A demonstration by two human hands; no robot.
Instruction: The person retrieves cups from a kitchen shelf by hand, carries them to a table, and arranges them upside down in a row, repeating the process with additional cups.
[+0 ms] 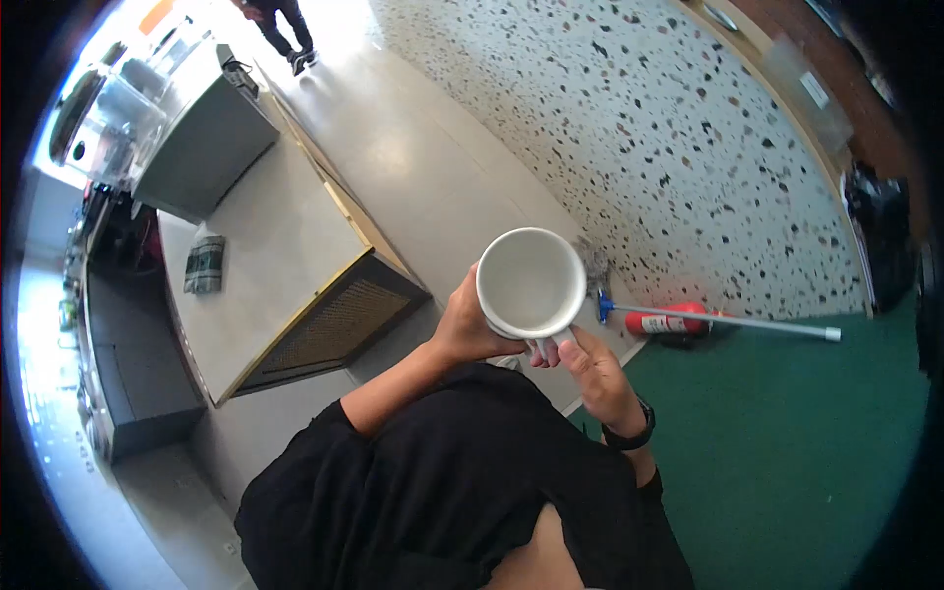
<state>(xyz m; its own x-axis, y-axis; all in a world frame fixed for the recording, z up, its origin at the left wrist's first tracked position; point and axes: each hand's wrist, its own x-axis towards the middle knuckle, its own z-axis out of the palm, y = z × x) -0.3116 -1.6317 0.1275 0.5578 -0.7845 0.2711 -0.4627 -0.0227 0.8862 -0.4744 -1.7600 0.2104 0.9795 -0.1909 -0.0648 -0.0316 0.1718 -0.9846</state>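
Observation:
A white mug (pixel 531 282) is held up in front of my chest, its mouth turned toward the camera, so the pale inside shows. My left hand (pixel 466 323) is wrapped around the mug's left side, with part of the fingers hidden behind it. At the lower right, my right hand (pixel 597 376) grips the mug by its handle (pixel 561 337). A dark watch (pixel 643 425) is on the right wrist. Both hands touch the mug at the same time.
A counter (pixel 265 285) with a folded checked cloth (pixel 205 265) stands at left. At right, a red fire extinguisher (pixel 671 320) and a blue-ended pole (pixel 728 320) lie near the speckled surface (pixel 669 147) and green floor (pixel 767 433). Another person (pixel 285 29) stands at the top.

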